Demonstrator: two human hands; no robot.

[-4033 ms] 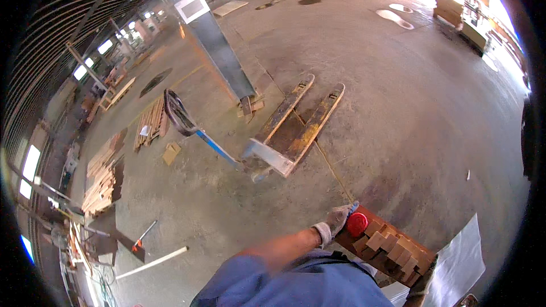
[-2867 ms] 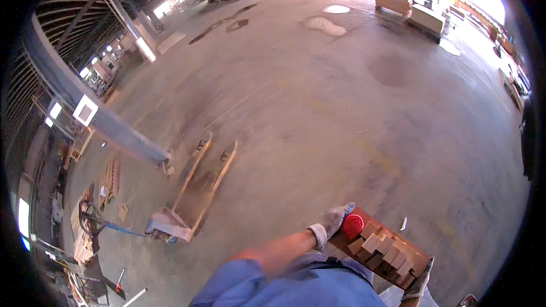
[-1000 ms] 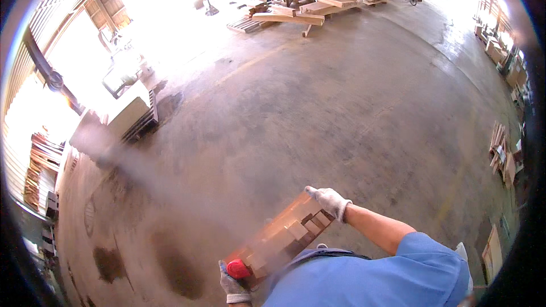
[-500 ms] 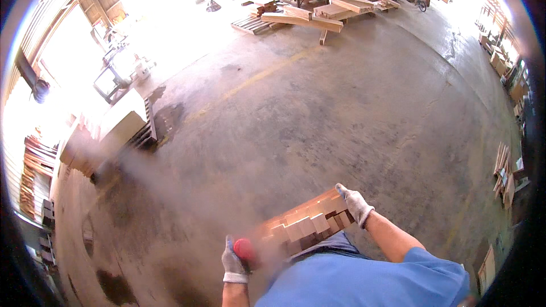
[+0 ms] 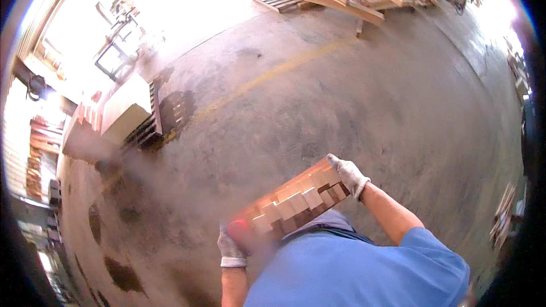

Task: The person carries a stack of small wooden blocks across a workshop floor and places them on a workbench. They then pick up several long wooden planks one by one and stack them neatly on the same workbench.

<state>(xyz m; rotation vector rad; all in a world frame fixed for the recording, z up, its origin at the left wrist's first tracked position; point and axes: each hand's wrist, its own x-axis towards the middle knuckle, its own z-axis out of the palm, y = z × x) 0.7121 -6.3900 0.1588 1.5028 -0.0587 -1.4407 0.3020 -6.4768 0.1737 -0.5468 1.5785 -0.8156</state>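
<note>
A bundle of short wooden blocks (image 5: 293, 199), stacked in uneven rows, is carried in front of my waist between both hands. My gloved left hand (image 5: 231, 248) is closed at its left end, beside a round red thing (image 5: 239, 229) whose kind I cannot make out. My gloved right hand (image 5: 351, 177) grips the far right end, thumb and fingers around the edge. A hazy smear blurs the left end of the bundle and partly veils the left fingers.
Concrete floor (image 5: 296, 113) with a yellow line (image 5: 267, 81) stretches ahead. A stack of boards (image 5: 128, 108) stands on a pallet at left. Long timbers (image 5: 341, 4) lie at the far side. Loose wood strips (image 5: 503, 216) lie at the right edge.
The view has turned left and shifted, so the timbers now sit further right. The bundle appears slightly higher and further left, still in both hands.
</note>
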